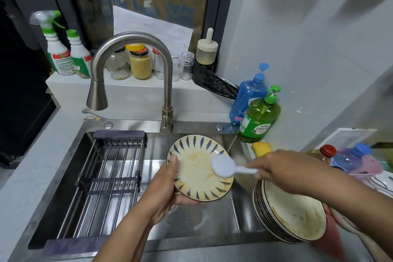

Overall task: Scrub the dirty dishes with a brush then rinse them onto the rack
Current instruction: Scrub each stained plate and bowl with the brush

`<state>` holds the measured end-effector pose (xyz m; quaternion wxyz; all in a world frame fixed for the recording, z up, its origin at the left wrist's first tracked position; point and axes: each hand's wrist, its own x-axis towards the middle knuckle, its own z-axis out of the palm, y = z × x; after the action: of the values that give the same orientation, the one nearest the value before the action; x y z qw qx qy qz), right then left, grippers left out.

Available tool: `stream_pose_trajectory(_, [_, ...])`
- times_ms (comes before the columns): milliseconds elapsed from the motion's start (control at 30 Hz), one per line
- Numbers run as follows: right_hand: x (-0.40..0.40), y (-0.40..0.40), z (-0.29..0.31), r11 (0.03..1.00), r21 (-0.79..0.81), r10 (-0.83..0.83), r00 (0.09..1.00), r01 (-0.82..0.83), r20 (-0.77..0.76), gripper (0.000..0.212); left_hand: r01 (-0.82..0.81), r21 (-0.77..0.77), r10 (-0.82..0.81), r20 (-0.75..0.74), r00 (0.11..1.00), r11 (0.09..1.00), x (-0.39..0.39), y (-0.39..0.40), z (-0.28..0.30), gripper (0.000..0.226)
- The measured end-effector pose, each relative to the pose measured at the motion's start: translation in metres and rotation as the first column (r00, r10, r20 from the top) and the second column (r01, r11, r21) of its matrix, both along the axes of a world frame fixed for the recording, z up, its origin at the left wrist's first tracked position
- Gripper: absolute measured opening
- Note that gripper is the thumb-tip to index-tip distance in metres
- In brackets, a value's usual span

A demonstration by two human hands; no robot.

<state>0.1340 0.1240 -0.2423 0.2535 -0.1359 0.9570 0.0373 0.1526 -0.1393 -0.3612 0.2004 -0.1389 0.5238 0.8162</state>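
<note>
Plate under brush, held over sink.

Plate: cream, blue leaf-marks round rim, yellow residue on face; tilted, gripped at its 9 o'clock edge by left hand, thumb on face, fingers curled beneath. Brush: white, head laid on plate at 3 o'clock, handle pinched by right hand. Stack: soiled plates, leaned at sink's 4 o'clock corner. Rack: set across sink's 9 o'clock half, bare. Tap: at 12 o'clock. Soap bottle, green: at 1 o'clock.

Cream plate (blue leaf rim), white brush
</note>
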Motion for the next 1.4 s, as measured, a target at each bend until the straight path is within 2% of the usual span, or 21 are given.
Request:
stream_pose_trajectory(100, [-0.007,0.0,-0.002,1.0,0.014,-0.02,0.983,0.023,-0.181,0.038,0.096,-0.003,-0.096,-0.019,0.995,0.995,0.0,0.013,0.005,0.054])
stream_pose_trajectory(200, [-0.009,-0.015,-0.006,0.997,-0.075,-0.01,0.98,-0.005,-0.197,0.039,0.181,-0.021,-0.182,-0.045,0.982,0.983,0.001,0.028,0.01,0.054])
stream_pose_trajectory(300, [-0.006,-0.008,-0.006,0.996,-0.094,-0.025,0.977,0.005,-0.21,0.039,0.186,-0.035,-0.188,-0.071,0.98,0.982,-0.002,0.035,0.011,0.055])
stream_pose_trajectory(367, [-0.002,0.009,0.001,0.995,-0.091,-0.06,0.968,0.039,-0.244,0.037,0.194,-0.043,-0.197,-0.052,0.979,0.98,-0.007,0.044,0.013,0.056])
stream_pose_trajectory(400, [0.0,0.017,0.006,0.987,-0.14,-0.115,0.962,0.082,-0.248,0.036,0.199,-0.065,-0.201,-0.037,0.979,0.978,-0.01,0.05,0.013,0.056])
stream_pose_trajectory(467, [0.003,0.032,0.017,0.932,-0.304,-0.273,0.937,0.2,-0.22,0.034,0.208,-0.149,-0.214,-0.023,0.977,0.967,-0.018,0.069,0.012,0.053])
stream_pose_trajectory(533, [0.003,0.046,0.03,0.867,-0.418,-0.385,0.896,0.27,-0.221,0.031,0.189,-0.298,-0.208,-0.032,0.978,0.936,-0.024,0.091,0.008,0.053])
stream_pose_trajectory(600, [0.005,0.054,0.04,0.812,-0.501,-0.453,0.865,0.3,-0.216,0.03,0.167,-0.436,-0.229,-0.094,0.969,0.884,-0.029,0.113,-0.002,0.053])
stream_pose_trajectory(667, [0.01,0.061,0.045,0.776,-0.544,-0.493,0.845,0.319,-0.207,0.028,0.163,-0.487,-0.26,-0.138,0.956,0.858,-0.028,0.134,-0.009,0.044])
stream_pose_trajectory(800, [0.022,0.066,0.045,0.786,-0.513,-0.503,0.839,0.345,-0.206,0.03,0.197,-0.538,-0.341,-0.183,0.922,0.82,-0.02,0.165,-0.011,0.029])
stream_pose_trajectory(1000, [0.035,0.08,0.033,0.76,-0.514,-0.538,0.828,0.398,-0.155,0.03,0.239,-0.674,-0.479,-0.194,0.856,0.7,-0.022,0.193,-0.03,0.044])
stream_pose_trajectory(1167, [0.042,0.089,0.036,0.782,-0.444,-0.559,0.808,0.438,-0.187,0.027,0.261,-0.708,-0.521,-0.176,0.835,0.657,-0.022,0.211,-0.044,0.06])
stream_pose_trajectory(1400, [0.044,0.099,0.029,0.739,-0.503,-0.581,0.802,0.447,-0.14,0.03,0.265,-0.771,-0.582,-0.164,0.797,0.579,-0.021,0.219,-0.043,0.036])
